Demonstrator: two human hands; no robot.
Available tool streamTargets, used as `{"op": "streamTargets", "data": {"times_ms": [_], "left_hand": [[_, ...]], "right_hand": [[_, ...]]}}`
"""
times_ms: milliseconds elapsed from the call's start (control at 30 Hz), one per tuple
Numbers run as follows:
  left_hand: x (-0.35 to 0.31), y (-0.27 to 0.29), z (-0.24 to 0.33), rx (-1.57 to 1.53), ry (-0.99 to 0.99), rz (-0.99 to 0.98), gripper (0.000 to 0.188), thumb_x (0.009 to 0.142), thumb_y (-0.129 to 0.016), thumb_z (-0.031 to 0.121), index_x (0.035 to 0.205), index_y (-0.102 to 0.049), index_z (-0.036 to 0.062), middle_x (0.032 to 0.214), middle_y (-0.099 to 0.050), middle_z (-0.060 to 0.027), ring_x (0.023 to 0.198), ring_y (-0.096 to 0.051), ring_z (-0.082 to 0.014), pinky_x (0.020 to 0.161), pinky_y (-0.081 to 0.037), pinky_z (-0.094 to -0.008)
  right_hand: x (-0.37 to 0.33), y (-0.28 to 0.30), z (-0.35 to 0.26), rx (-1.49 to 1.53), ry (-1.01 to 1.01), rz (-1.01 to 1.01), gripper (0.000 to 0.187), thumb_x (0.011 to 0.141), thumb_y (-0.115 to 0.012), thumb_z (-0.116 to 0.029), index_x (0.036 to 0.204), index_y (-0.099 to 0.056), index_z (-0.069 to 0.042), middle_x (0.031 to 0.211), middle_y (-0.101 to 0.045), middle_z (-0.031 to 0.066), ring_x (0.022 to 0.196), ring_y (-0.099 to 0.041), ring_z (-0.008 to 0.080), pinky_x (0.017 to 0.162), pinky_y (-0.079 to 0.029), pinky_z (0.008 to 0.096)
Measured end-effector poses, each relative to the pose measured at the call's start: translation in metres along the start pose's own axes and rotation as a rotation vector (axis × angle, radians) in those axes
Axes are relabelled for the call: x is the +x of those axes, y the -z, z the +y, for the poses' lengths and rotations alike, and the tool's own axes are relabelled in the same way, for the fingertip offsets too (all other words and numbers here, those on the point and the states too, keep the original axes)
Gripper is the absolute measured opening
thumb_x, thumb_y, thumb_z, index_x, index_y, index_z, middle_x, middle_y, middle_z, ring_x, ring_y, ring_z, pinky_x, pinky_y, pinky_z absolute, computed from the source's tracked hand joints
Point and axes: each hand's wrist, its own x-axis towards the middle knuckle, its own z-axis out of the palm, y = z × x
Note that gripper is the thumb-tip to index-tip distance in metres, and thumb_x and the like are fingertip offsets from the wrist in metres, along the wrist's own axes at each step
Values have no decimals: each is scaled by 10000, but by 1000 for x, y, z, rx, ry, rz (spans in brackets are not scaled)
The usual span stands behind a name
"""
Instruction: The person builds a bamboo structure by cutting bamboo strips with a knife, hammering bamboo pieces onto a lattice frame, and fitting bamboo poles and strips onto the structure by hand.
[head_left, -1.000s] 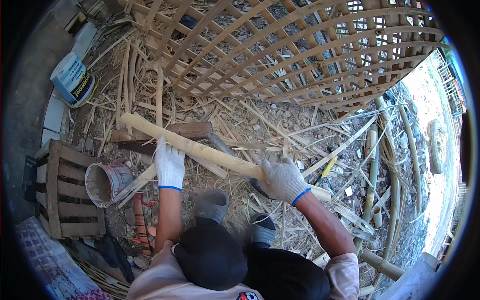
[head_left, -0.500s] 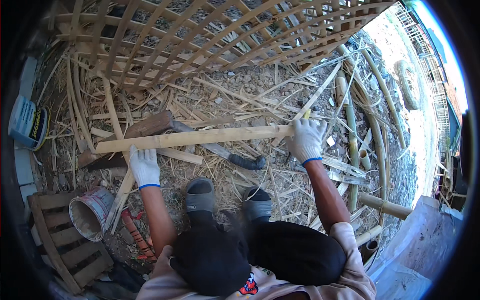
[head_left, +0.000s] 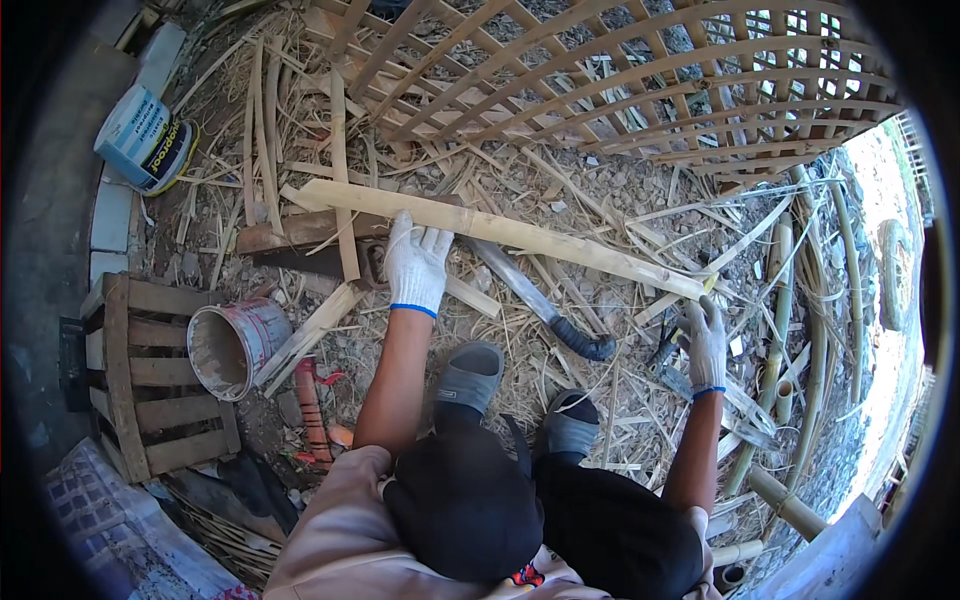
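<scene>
A long, pale split bamboo strip (head_left: 520, 232) lies across in front of me, slanting down to the right. My left hand (head_left: 415, 270), in a white glove with a blue cuff, is closed on the strip left of its middle. Just below the strip's right end is my right hand (head_left: 706, 345), gloved too, its fingers apart and the fingertips dark. A small yellow thing (head_left: 710, 283) shows at that end; its kind is unclear. Under the strip are a dark wood block (head_left: 290, 235) and a curved blade with a black-wrapped handle (head_left: 580, 340).
A woven bamboo lattice (head_left: 640, 85) spans the far side. Bamboo shavings and strips litter the ground. To the left stand a paint-stained bucket (head_left: 225, 350), a wooden crate (head_left: 165, 375) and a blue-white tub (head_left: 148, 140). Bamboo poles (head_left: 780, 310) lie at right.
My view has shifted left. The strip now slants down to the right, and my left hand sits nearer its middle. My right hand has come off the strip and moved below its end.
</scene>
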Motion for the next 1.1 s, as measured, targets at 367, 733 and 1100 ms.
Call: {"op": "streamTargets", "data": {"times_ms": [367,733,1100], "left_hand": [[21,-40,-27,-13,77,-87,588,1107,-492,385,1575,-354,58,1669,-344,-107,1545,-335,-321,1238,-353,-502],[47,-102,-45,-157,149,-200,392,1086,-433,285,1394,-494,51,1536,-475,-148,1475,-411,-344,1217,-341,-552],[71,-35,-14,7,58,-131,489,1086,-424,292,1464,-405,-18,1592,-394,-190,1504,-367,-367,1260,-320,-559]], "right_hand": [[79,-30,0,898,-190,-249,472,1045,-621,-434,1294,-583,-34,1053,-713,104,798,-692,176,606,-569,270],[155,-32,-87,913,-26,118,516,936,-774,-422,1291,-570,-109,1150,-613,71,915,-667,166,582,-556,242],[116,-89,-181,-129,445,95,666,892,-669,-611,1096,-735,19,984,-742,268,991,-728,408,918,-549,469]]}}
